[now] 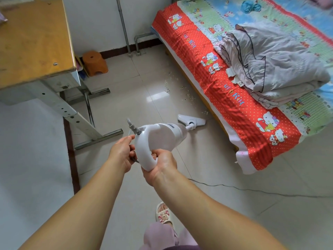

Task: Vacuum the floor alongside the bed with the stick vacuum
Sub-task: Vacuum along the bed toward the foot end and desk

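Beside the bed (234,98), crumbs (173,83) remain unvacuumed (most work left); right hand (159,166) grips the stick vacuum (158,136) handle; left hand (122,152) pinches its cord (134,158).

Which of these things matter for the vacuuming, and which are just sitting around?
In use: white stick vacuum, its floor head, grey power cord, pale crumbs beside the red-sheeted bed, left hand, right hand.

Lying about: orange plastic stool, wooden desk, folded grey quilt.
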`<move>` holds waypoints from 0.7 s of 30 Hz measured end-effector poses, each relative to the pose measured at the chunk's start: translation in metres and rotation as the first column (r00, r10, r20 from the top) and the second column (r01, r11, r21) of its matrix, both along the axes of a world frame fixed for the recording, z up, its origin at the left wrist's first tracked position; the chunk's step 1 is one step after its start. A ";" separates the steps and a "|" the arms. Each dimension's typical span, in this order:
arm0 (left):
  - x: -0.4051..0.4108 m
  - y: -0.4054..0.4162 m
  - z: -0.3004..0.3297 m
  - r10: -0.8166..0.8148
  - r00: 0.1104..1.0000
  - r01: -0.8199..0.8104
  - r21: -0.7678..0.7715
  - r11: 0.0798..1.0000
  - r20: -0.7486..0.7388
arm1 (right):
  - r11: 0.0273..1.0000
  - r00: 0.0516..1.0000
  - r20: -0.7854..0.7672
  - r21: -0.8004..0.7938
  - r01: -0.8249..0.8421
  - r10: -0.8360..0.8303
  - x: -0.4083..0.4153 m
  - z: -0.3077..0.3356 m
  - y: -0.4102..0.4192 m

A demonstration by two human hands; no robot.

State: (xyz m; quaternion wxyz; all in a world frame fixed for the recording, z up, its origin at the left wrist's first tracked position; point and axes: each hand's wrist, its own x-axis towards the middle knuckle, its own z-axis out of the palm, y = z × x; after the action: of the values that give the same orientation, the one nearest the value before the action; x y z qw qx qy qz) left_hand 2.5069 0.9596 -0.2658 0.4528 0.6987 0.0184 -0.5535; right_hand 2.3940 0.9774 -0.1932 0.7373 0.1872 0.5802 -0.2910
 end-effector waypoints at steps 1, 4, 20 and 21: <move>-0.001 -0.001 0.000 -0.003 1.000 0.003 -0.005 1.000 -0.001 | 1.000 1.000 0.000 -0.004 0.007 -0.007 -0.001 0.001 -0.002; -0.010 -0.004 0.003 -0.001 1.000 0.001 -0.028 1.000 -0.005 | 0.999 0.999 -0.017 -0.013 0.029 -0.029 -0.010 -0.002 -0.014; -0.051 -0.030 0.012 0.034 0.999 -0.034 0.005 0.999 0.022 | 0.966 0.948 -0.188 0.023 -0.257 0.257 -0.080 -0.045 -0.045; -0.054 -0.032 0.013 0.028 0.999 -0.028 0.008 1.000 0.028 | 0.952 0.930 -0.207 0.025 -0.304 0.303 -0.084 -0.049 -0.046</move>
State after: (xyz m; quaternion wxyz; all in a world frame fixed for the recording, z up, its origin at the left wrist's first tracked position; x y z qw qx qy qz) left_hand 2.4526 0.9278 -0.2532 0.4577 0.7080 0.0241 -0.5372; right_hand 2.3097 0.9318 -0.2423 0.7091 0.0612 0.6752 -0.1938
